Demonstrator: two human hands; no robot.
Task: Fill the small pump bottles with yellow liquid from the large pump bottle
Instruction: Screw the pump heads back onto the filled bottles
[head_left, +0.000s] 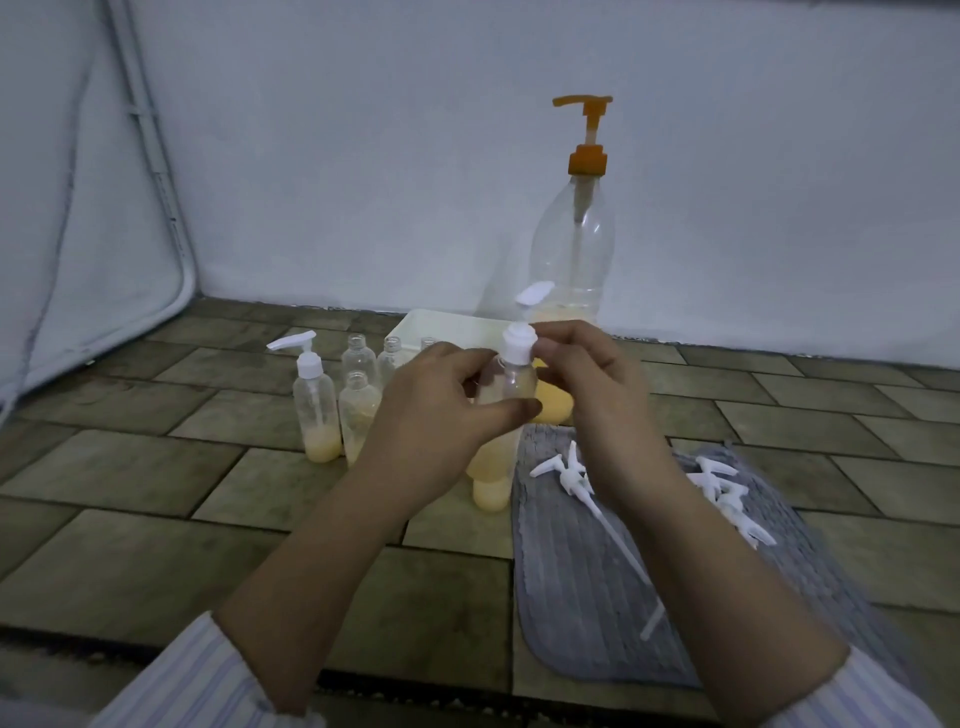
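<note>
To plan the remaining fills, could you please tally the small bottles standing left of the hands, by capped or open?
Capped bottle, white pump on: 1
Open-necked bottles, the last mostly hidden: 4
Total: 5

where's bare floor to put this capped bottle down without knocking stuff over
Bare tiles lie left of the capped bottle, and near the forearms, left of the grey mat. Crowded: the open bottles by the white tray, and the mat with loose pumps.
</note>
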